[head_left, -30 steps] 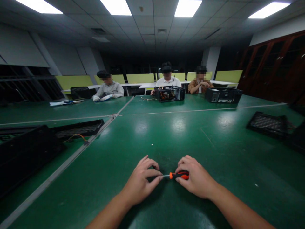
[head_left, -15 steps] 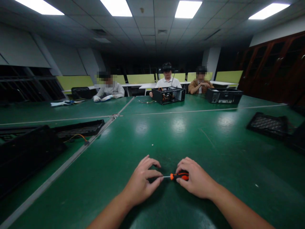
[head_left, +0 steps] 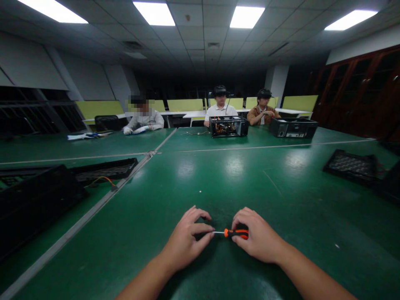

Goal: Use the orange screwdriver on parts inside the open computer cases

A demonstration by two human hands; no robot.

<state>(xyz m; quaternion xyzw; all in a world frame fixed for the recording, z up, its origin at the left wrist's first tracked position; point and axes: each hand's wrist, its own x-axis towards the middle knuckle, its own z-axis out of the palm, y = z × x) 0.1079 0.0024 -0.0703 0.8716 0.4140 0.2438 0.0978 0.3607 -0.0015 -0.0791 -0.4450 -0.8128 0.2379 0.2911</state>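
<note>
A screwdriver [head_left: 236, 233] with an orange and black handle lies level between my hands, its thin metal shaft pointing left. The thumb and index finger of my left hand [head_left: 189, 233] pinch the shaft's tip, while its other fingers curl loosely. My right hand [head_left: 256, 236] is closed on the handle, thumb below and fingers over the top. Both hands are low over the green tabletop [head_left: 237, 187]; whether they rest on it I cannot tell. The very tip of the screwdriver is hidden by my left fingertips.
Black computer case parts [head_left: 40, 200] lie at left, with a coloured cable [head_left: 104, 179]. A black panel [head_left: 351, 166] is at right. Across the table sit three people, with an open computer case [head_left: 229, 126] before the middle one and another case [head_left: 293, 128] at right.
My hands and the screwdriver hold almost the same pose. Across the table, the open computer case has turned and shifted slightly right. The view has tilted up a little.
</note>
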